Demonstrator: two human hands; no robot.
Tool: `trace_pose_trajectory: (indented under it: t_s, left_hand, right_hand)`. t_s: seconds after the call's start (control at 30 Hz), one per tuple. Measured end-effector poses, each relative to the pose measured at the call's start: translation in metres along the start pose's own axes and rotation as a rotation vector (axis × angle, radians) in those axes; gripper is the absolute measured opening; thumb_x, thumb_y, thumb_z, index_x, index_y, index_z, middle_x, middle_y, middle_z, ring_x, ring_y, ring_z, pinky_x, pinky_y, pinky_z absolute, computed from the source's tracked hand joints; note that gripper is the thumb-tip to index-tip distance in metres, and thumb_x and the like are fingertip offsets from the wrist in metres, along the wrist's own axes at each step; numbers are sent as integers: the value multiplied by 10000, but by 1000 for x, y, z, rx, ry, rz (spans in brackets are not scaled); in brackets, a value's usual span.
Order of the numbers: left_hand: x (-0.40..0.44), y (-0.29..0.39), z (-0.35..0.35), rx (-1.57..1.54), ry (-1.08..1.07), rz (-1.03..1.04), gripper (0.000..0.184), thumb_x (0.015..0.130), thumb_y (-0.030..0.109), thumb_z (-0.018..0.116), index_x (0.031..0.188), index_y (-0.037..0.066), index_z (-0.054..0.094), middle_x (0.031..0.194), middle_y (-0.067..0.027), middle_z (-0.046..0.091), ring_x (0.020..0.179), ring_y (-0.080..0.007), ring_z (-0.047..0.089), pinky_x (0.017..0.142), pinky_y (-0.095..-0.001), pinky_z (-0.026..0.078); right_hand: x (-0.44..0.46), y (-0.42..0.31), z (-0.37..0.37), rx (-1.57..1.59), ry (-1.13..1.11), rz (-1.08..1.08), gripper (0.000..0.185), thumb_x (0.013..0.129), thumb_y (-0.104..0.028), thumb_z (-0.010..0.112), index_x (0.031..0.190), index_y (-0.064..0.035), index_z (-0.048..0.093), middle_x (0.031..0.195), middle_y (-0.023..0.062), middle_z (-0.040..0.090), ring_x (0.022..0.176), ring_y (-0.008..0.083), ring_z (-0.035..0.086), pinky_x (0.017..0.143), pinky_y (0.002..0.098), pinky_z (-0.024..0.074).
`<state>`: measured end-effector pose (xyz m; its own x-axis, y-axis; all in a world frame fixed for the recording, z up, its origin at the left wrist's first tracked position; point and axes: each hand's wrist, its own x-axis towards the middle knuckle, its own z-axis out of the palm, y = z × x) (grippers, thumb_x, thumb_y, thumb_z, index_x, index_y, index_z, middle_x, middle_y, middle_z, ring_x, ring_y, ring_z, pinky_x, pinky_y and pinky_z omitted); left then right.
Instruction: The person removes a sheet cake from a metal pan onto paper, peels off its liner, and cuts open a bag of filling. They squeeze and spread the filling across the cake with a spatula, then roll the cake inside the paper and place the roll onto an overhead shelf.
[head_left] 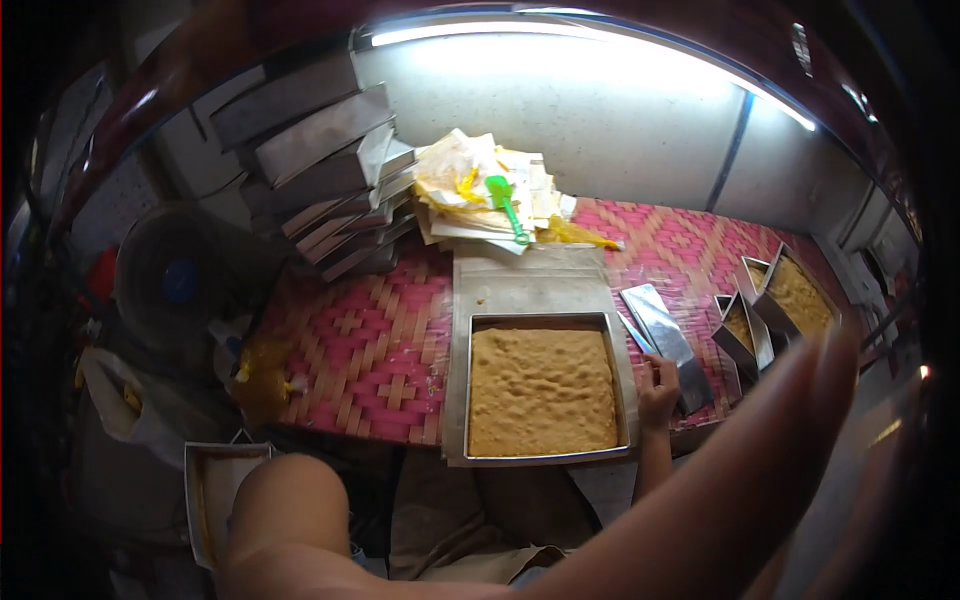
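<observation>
looking down on a red-and-tan, woven-patterned table [360,370]. see a square golden cake [542,392] in a metal pan [550,459] at the middle of the near edge, set on a brown sheet [530,270]. farther back, can make out a heap of pale papers [455,165], with any print on them too small to read, bearing a green scoop [507,208] and lying just beside a yellow packet [580,233], likewise too small to read.

have the right hand [657,390] just right of the pan, with forearm rising from below and fingers curled narrow, seemingly around a thin blade [636,334] angled up and left. see a shiny metal plate [672,340] right by it; cannot tell if touching. find what looks like the left hand [690,490] raised very near the lens, huge and blurred; cannot tell whether wide or grasping.

notice stacked tins [330,140] at back left, cake-filled tins [737,348] toward the right edge, and a lined tin [192,495] at lower left, partly hidden.
</observation>
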<state>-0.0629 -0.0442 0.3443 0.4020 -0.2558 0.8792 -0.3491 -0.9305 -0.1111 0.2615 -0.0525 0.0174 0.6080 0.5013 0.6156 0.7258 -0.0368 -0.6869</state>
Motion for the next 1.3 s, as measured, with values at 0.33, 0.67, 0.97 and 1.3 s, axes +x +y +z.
trace_pose_trajectory:
  t_s: [0.33,0.67,0.97,1.3]
  left_hand:
    - [-23,-1,-29,-27,93,39,258,921,363,505,1073,160,550,1122,-32,613,1016,-172,569,881,-270,455]
    - [-25,0,-35,-10,128,54,259,921,362,505,1072,156,550,1120,-31,613,1011,-169,568,877,-269,455]
    - [-31,7,-48,39,174,63,260,920,361,506,1071,153,550,1117,-30,613,1007,-166,568,873,-267,455]
    - [-26,24,-36,32,47,-76,261,920,359,507,1070,149,550,1115,-29,613,1001,-163,567,869,-266,455]
  right_hand:
    - [2,-11,-3,42,14,-6,170,781,1,566,936,-23,633,775,70,531,656,168,494,592,278,418]
    - [0,-8,-3,22,-26,12,165,797,1,554,941,-21,632,790,88,543,673,188,515,610,286,428]
    - [0,-8,-2,48,-26,11,127,823,-51,577,935,-26,631,804,86,555,661,175,523,590,271,434]
    - [-7,-10,-4,-11,-54,-34,145,818,-19,558,942,-19,632,790,83,541,658,186,502,607,287,422]
